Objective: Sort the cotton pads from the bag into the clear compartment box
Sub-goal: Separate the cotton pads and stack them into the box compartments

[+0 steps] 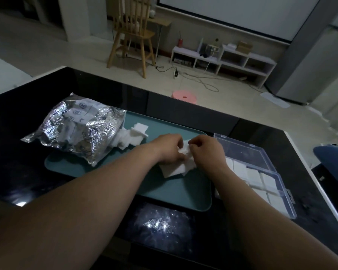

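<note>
A crinkled silver bag (76,127) lies on the left of a teal tray (176,193), with white square cotton pads (135,133) spilling from its open end. Over the tray's middle, my left hand (168,149) and my right hand (207,151) meet and both pinch a bunch of white cotton pads (176,168) that rests on the tray. The clear compartment box (261,172) stands open to the right of the tray; several of its compartments hold stacked white pads. My right forearm covers part of the box.
The tray and box sit on a glossy black table (27,172). Beyond its far edge are a pink stool (184,96), a wooden chair (133,36) and a low white shelf (222,57). A blue object (332,158) shows at the right edge.
</note>
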Available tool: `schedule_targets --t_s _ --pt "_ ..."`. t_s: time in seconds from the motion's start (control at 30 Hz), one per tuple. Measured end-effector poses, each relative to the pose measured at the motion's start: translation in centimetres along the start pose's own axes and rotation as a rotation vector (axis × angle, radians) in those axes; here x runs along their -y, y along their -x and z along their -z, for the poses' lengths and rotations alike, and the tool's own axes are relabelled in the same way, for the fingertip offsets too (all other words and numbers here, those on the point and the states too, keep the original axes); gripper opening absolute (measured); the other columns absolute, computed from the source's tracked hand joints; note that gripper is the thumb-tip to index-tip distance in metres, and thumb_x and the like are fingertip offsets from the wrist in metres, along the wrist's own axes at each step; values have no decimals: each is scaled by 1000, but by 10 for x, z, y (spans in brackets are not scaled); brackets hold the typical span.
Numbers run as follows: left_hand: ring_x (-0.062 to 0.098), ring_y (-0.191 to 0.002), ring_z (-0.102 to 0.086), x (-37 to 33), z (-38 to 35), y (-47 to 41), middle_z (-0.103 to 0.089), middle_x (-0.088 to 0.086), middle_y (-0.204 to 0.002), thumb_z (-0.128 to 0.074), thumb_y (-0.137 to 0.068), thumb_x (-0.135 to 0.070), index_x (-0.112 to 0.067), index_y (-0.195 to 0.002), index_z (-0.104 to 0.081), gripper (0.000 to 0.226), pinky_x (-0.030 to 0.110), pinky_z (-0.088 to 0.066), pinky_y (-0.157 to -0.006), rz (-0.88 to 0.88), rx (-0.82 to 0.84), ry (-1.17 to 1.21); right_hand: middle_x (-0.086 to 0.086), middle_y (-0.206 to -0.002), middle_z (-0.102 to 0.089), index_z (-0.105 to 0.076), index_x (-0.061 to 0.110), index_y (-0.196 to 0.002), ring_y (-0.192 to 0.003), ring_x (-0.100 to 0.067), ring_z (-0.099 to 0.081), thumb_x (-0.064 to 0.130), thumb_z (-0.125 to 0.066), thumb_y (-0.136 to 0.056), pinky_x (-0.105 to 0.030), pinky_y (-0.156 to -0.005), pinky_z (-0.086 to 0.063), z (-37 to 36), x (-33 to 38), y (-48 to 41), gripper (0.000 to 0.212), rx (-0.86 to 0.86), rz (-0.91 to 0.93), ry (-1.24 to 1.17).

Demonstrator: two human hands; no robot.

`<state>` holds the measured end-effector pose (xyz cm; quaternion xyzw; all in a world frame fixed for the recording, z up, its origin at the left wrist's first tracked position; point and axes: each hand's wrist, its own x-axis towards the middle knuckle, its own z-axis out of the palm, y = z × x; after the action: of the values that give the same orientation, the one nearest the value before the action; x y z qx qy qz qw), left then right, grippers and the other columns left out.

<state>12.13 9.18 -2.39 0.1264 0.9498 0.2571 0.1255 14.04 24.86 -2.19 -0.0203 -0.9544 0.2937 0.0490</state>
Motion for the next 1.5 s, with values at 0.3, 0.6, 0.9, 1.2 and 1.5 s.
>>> schedule_targets --t_s 0.3,0.6,0.9,1.2,1.5 --pt "19 -75 -50 -4 6 13 -53 -1 -86 -69 -90 -35 -27 -85 -38 33 34 -36 -60 -50 -123 146 11 -98 -65 -62 26 -120 -91 -7 -64 4 -60 -92 -31 -83 -55 5 16 7 35 -92 16 -362" --pt "31 -100 -66 -2 37 37 -54 10 -124 -67 -97 -14 -32 -135 -47 47 41 -64 -71 32 -89 1061 -12 -105 -72 -68 11 -109 -94 -29 -71 -7 -55 -91 -36 -75 -59 28 19 10 29 1 -199 -859" --pt "24 -84 -69 2 44 64 -66 15 -118 -42 -110 -29 -14 -140 -57 37 30 -58 -62 53 130 1492 -16 -98 -64 -67 -1 -117 -75 -19 -57 -2 -50 -95 -25 -59 -48 36 28 23 28 212 -352 -1185" --pt "21 -88 -76 -1 43 67 -75 11 -113 -48 -107 -37 -10 -128 -65 38 31 -61 -61 184 180 1609 -18 -99 -72 -71 4 -113 -83 -29 -58 -3 -58 -100 -36 -70 -44 35 31 34 19 254 -181 -970" --pt "23 -84 -75 3 47 77 -73 8 -92 -59 -97 -53 -16 -111 -68 41 30 -63 -57 218 382 1308 2 -90 -76 -74 21 -102 -78 -9 -68 10 -67 -99 -27 -74 -56 54 24 37 13 297 237 -273"
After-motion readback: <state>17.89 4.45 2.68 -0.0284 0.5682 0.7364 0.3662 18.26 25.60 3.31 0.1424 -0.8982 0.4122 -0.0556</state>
